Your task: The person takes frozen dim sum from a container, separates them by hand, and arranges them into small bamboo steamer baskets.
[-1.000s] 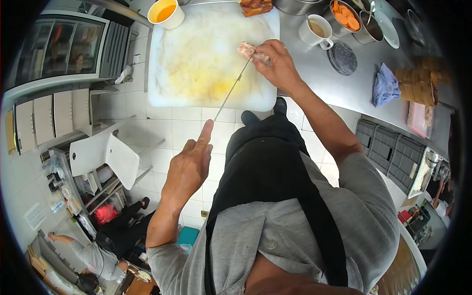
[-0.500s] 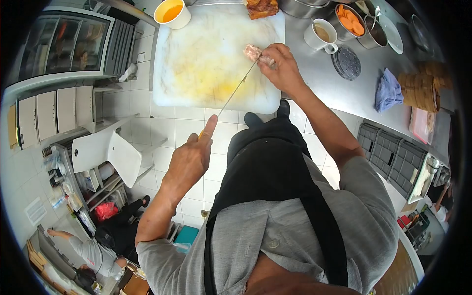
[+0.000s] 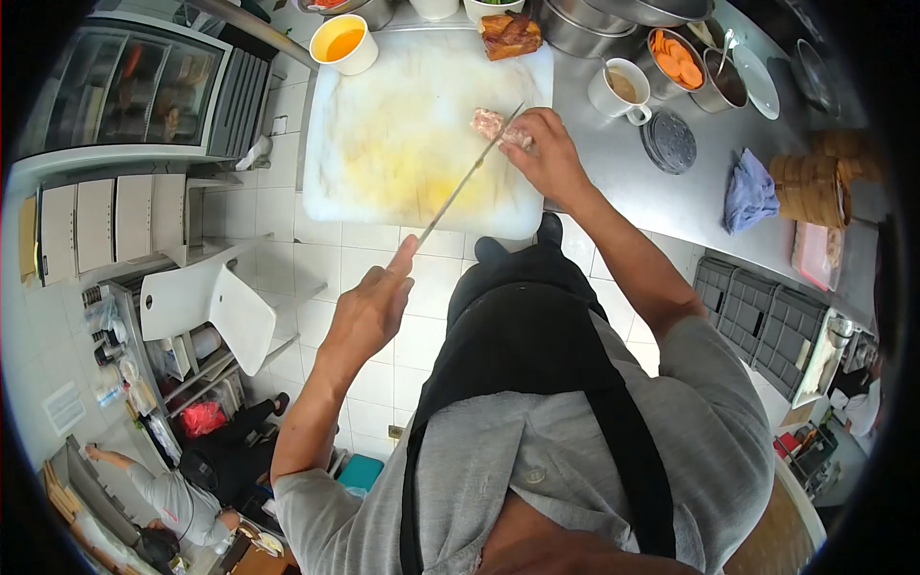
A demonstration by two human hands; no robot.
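My left hand (image 3: 372, 311) is wrapped round the handle of a long, thin knife (image 3: 450, 198). The blade slants up and right over the cutting board (image 3: 383, 125), and its tip end crosses a small piece of pale pink, raw-looking meat (image 3: 487, 122). Fingers of my right hand (image 3: 550, 158) press on the meat's right part, close beside the blade, and partly cover it. Yellow stains mark the board. At its top edge lie a browned, roasted-looking chunk of meat (image 3: 511, 36) and a white tub of orange liquid (image 3: 343, 44).
On the steel counter (image 3: 690, 206) to the right are a mug (image 3: 618, 91), sliced carrots (image 3: 677, 59) in a metal pot, a perforated round disc (image 3: 669, 142), a blue cloth (image 3: 751, 192) and bamboo steamers (image 3: 810, 184). A white chair (image 3: 216, 297) stands left. Another person (image 3: 187, 498) is at lower left.
The knife's tip has moved up and right, so the blade now lies further across the meat. My right hand stays on the meat. The whole view has shifted slightly.
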